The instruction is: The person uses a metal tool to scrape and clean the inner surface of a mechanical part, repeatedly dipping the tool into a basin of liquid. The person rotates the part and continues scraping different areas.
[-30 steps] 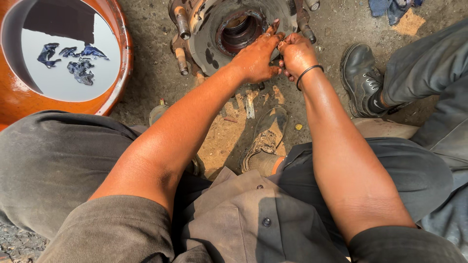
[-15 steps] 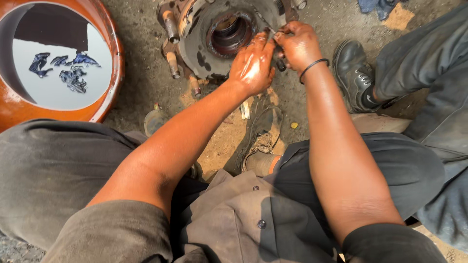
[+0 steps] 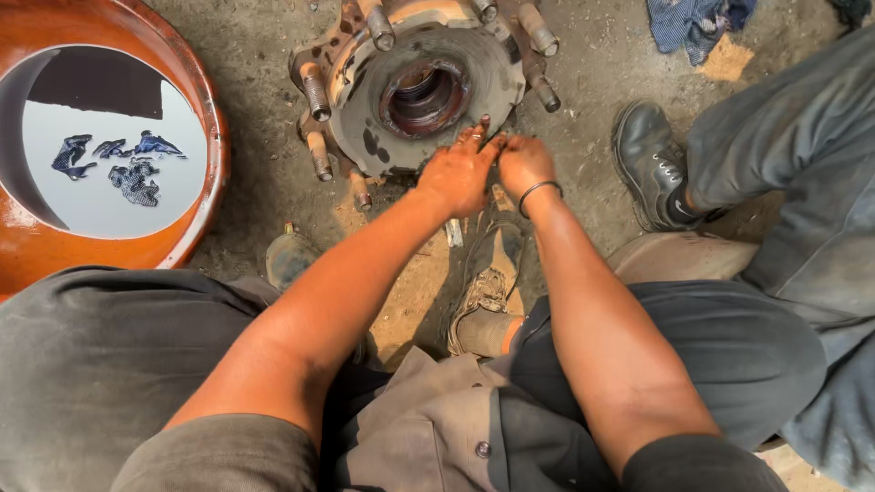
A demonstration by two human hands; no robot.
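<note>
From the head camera, you are looking straight down at your own arms and lap as you sit low to the dirt ground (image 3: pixel 583 64). A greasy wheel hub (image 3: pixel 428 87) lies flat on the ground ahead of you, its round bearing bore facing up and threaded studs (image 3: pixel 314 91) sticking out around its flange.

Your left hand (image 3: pixel 460 173) rests at the hub's near rim, fingers stretched forward and loosely spread, their tips touching the hub's face just below the bore. It is not clenched around anything that shows. Your right hand (image 3: pixel 524 164) sits just beside it, touching the left fingertips, knuckles up and fingers curled under at the hub's lower right edge. Whether it grips something there, you cannot tell, since the fingers are hidden beneath the hand. A dark bangle (image 3: pixel 538 189) circles that wrist. Both hands are stained rust-orange.

To your left stands a large orange basin (image 3: pixel 205 146) holding pale liquid, with a few dark scraps (image 3: pixel 118 164) lying in it. Your worn boot (image 3: pixel 488 292) points toward the hub between your forearms. On the right, another person's black boot (image 3: pixel 649 159) and grey trouser leg (image 3: pixel 802 173) stand near the hub. A blue rag (image 3: pixel 697 20) lies at the top edge.
</note>
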